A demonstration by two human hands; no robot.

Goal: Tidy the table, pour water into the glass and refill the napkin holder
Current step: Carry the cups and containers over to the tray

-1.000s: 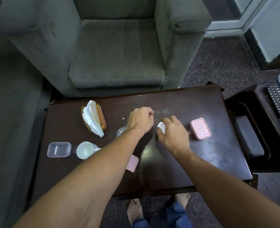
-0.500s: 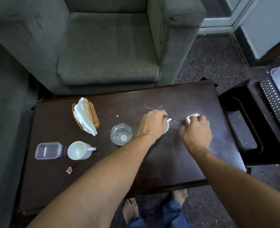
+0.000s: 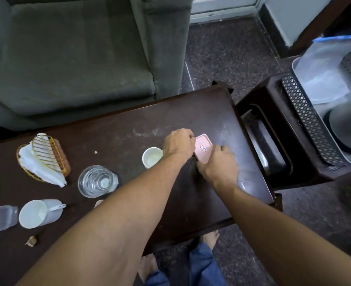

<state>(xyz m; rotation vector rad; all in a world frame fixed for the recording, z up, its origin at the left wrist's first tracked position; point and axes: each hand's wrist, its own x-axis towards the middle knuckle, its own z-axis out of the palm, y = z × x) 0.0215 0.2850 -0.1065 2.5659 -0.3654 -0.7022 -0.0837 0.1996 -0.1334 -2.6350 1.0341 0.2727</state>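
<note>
I am in the tidying step. My left hand (image 3: 178,143) and right hand (image 3: 219,167) both grip the pink box (image 3: 203,148), right of centre on the table (image 3: 119,124). Next, I judge, I should lift it level, clear of the small white cup (image 3: 152,157) beside it.

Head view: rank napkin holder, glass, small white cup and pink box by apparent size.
1. napkin holder
2. glass
3. small white cup and pink box: they look about alike, and the box is partly hidden, so they are unranked.
</note>
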